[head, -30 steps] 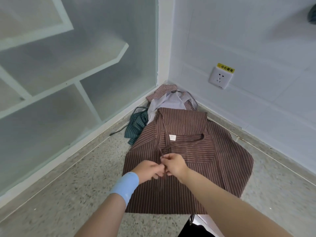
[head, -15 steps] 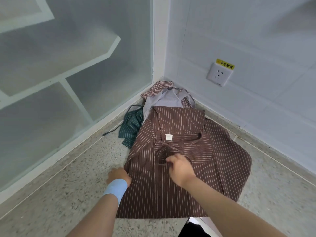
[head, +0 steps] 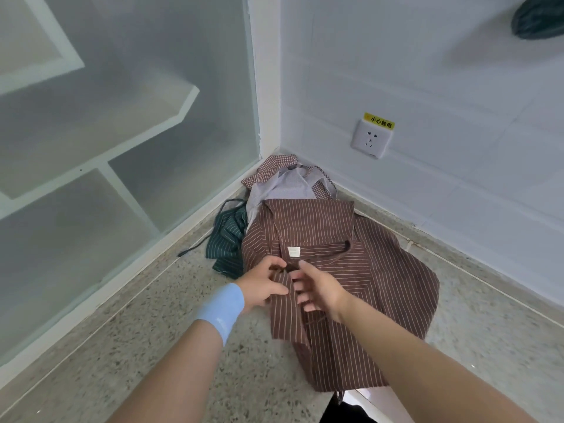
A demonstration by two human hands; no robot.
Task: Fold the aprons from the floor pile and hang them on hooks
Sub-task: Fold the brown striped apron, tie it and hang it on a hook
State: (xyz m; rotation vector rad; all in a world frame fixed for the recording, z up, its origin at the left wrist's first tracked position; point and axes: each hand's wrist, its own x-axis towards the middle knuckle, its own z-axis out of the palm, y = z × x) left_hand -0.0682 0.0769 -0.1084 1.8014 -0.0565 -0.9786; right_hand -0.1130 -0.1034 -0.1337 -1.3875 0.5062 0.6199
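First, both bare forearms reach in from the bottom edge, the left one wearing a blue wristband (head: 220,309). The left hand (head: 263,283) has its fingers and thumb curled round a raised fold of the brown striped apron (head: 381,288), pinching the cloth up off the rest of the garment. Just beside it, the right hand (head: 319,290) hovers over the same apron with its fingers loosely spread and the index finger stretched forward; it grips nothing that can be seen, and whether the fingertips touch the cloth cannot be told.

The brown striped apron lies mostly flat on the speckled floor (head: 146,337), its left side folded in towards the middle and a small white label (head: 294,251) showing just beyond the hands. Its far edge overlaps the rest of the pile in the corner: a green striped apron (head: 229,239) crumpled against its left side with a dark tie trailing over the floor, then a pale cloth (head: 290,184), then a red-checked cloth (head: 268,169) nearest the corner.

A frosted glass partition (head: 122,123) stands to the left. On the white wall (head: 427,71) to the right sits a wall socket (head: 370,141) with a yellow sticker (head: 379,120) above it, and a dark bundle (head: 540,18) shows at the top right edge
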